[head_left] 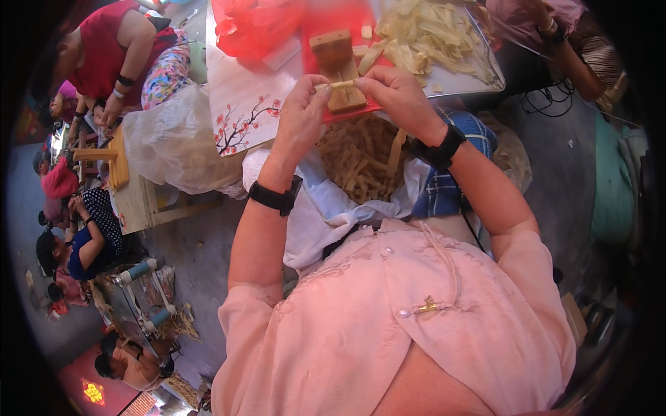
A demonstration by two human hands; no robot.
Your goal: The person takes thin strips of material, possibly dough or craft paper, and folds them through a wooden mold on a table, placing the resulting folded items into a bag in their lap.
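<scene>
My left hand (300, 104) and my right hand (401, 97) face each other at the table's near edge. Between their pinched thumbs and fingers stretches a short pale-yellow strip (343, 84); its exact material I cannot make out. Directly beneath the strip is a small wooden block tool (330, 46), with an upright back part and a lower front piece. The tool stands on a bright red sheet (321, 19). Beyond my right hand, a heap of similar pale strips (427, 38) lies on a metal-edged tray (497, 82).
A cloth-lined container in my lap holds many curled tan strips (364, 156). A red plastic bag (253, 31) rests at the table's back left. Left of me are a plastic-covered surface (173, 135) and several people working. Another person (579, 59) sits at far right, near black cables (551, 100).
</scene>
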